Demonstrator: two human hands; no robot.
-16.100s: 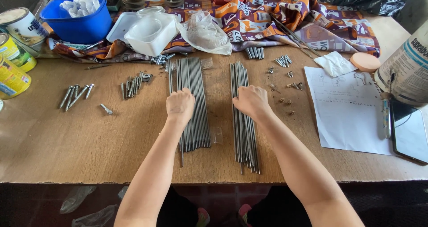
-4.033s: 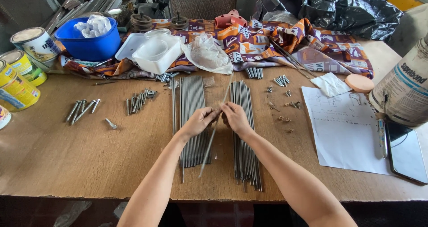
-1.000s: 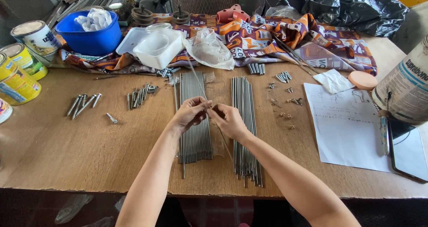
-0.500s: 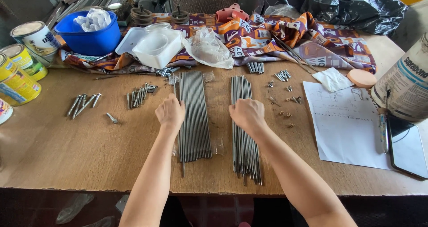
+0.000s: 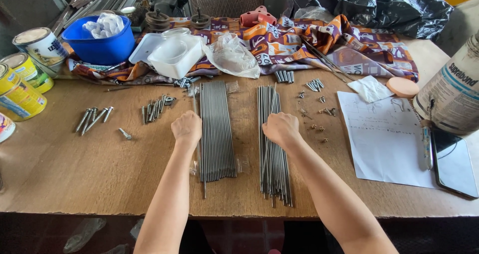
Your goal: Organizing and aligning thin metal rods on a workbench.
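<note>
I see two bundles of thin steel rods lying lengthwise on the wooden surface [image 5: 60,169], side by side with a bare strip between them. My left hand [image 5: 186,128] rests as a loose fist on the left edge of the left rod bundle [image 5: 217,129], fingers curled under; I cannot tell whether it pinches a rod. My right hand [image 5: 281,128] sits the same way on top of the right rod bundle [image 5: 273,159], knuckles up, fingers curled down onto the rods; whether it grips any I cannot tell. The rods in each bundle are too many and too tightly packed to count.

Left of my left hand I count two loose groups of bolts: one group [image 5: 93,118] of about five, with a single bolt [image 5: 124,133] lying apart just below it, and a second group [image 5: 155,108] nearer the rods. Three paint tins [image 5: 22,79] stand at the far left edge. Behind them sits one blue bowl [image 5: 99,43] with white rags in it, and beside that one white plastic tub [image 5: 174,54]. A patterned cloth [image 5: 299,44] runs along the back. To the right lie one sheet of paper [image 5: 389,139], one phone [image 5: 453,162] and one large grey container [image 5: 451,92].
</note>
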